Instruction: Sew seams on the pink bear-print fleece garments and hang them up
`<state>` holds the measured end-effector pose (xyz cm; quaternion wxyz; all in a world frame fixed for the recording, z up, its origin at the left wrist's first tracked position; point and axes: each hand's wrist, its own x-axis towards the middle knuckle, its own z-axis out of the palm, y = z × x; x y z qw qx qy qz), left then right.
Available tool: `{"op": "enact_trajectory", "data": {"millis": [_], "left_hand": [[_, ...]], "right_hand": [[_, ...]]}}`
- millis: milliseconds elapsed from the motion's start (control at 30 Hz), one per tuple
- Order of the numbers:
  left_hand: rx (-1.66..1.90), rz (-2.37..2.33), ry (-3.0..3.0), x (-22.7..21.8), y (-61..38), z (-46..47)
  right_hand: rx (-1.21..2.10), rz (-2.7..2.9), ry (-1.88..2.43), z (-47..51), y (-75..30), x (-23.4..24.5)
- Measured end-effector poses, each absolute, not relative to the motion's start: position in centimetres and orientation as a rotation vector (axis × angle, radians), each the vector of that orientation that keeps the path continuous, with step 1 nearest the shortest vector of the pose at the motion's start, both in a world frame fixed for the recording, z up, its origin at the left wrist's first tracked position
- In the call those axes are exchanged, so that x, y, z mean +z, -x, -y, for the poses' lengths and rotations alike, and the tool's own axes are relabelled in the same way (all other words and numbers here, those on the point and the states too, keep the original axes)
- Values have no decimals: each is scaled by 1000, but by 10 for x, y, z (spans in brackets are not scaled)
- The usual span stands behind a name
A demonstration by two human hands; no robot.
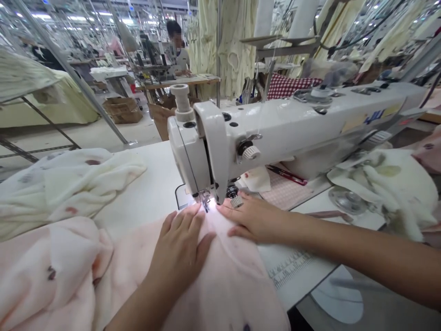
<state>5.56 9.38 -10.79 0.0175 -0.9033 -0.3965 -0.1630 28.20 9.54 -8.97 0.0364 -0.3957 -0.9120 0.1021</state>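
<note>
A white industrial sewing machine stands across the white table. Pale pink fleece fabric lies under its needle and presser foot, lit by the machine's lamp. My left hand lies flat on the pink fabric just left of the needle, fingers stretched forward and together. My right hand lies flat on the fabric right of the needle, fingertips pointing at the presser foot. Neither hand grips anything.
Bunched pink fabric and a cream printed fleece pile lie at the left. More cream fleece sits at the right under the machine arm. A ruler strip marks the table's front. Another person works at a far station.
</note>
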Motion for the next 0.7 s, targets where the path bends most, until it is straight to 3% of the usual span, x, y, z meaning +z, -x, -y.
{"op": "enact_trajectory", "data": {"millis": [233,400,533,700], "left_hand": [[-502,1271,2793,-112,-56,-115],[-478,1328,2773,-110,-57,-116],[-485,1366,2792,-108,-58,-117],[-515,1457,2829,-108,-57,-118]], "right_hand": [[50,2815,1295,-111,-277,-90],[34,2825,1271,-114,-277,-88],[153,2731,1361,-113,-276,-88],[559,2357,1347,-123,-278,-95]]}}
